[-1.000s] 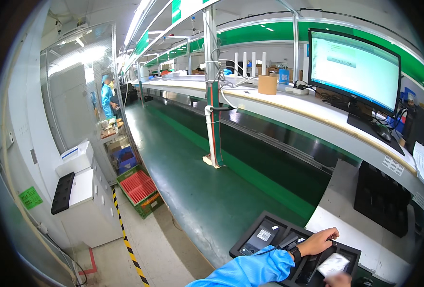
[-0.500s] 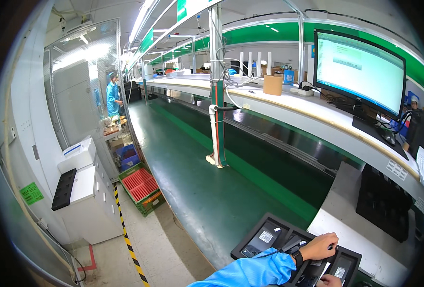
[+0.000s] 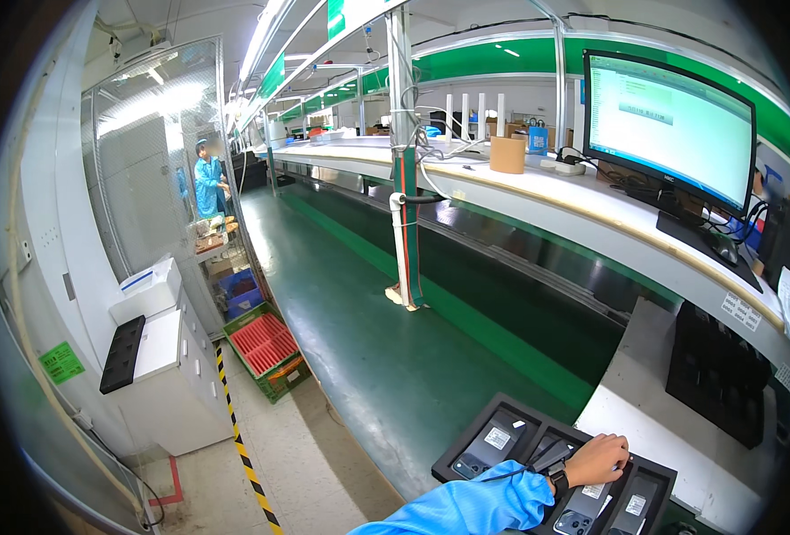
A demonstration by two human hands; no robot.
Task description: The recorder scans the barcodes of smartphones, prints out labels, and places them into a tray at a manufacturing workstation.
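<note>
The black tray (image 3: 466,450) sits at the near right edge of the tabletop (image 3: 645,419), beside the green conveyor belt (image 3: 386,357). It holds phones (image 3: 495,439) in slots, long axes running near-left to far-right. The left hand (image 3: 596,459), in a blue sleeve (image 3: 475,504), rests on the tray's middle slot; whether its grip is clenched cannot be told. The right hand is out of view. A monitor (image 3: 671,129) stands far right; a second black tray (image 3: 716,374) lies beyond.

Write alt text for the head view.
A hand in a blue sleeve rests on a black tray of phones at the near end of a long green conveyor belt. A lit monitor stands on the shelf above, and a person in blue works far off.
</note>
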